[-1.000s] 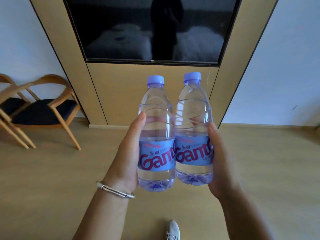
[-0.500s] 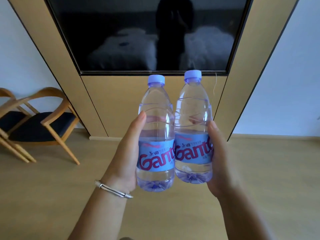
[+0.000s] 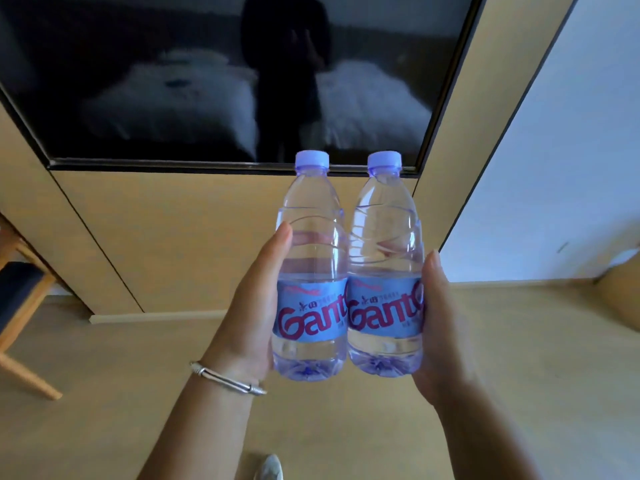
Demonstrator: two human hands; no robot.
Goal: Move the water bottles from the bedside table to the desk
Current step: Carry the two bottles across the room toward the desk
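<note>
Head view: you've got both bottles up in front of you, one per hand, carried over the wooden floor (image 3: 519,358).

L hand (image 3: 249,320) wraps the left bottle (image 3: 310,271) from its outer side, thumb lying up along the clear wall above the label, tip just under the shoulder ridge; fingers go round the far side, partly seen thru the plastic. R hand (image 3: 440,327) does the same on the right bottle (image 3: 384,265), palm against the label's outer edge, thumb tip a bit above the label top. So both hands are closed round a bottle, gripping at label height and lower body; bases poke out just below the palms, necks and pale blue caps stand well above the thumbs.

Between the grips the 2 bottles stand upright, side by side, bodies touching along the label band. Both caps on. Blue labels w/ red lettering face you.

Silver bracelet (image 3: 228,377) sits on the L wrist, just below the grip.

Beyond the hands: dark TV screen (image 3: 173,81) set in a tan wood panel (image 3: 194,237), caps overlapping its lower edge. Off to the L of your L hand, part of a wooden chair (image 3: 20,306) w/ dark seat. Below the forearms, toe of a white shoe (image 3: 270,467) at frame bottom. White wall (image 3: 561,168) to the R of the R hand.
</note>
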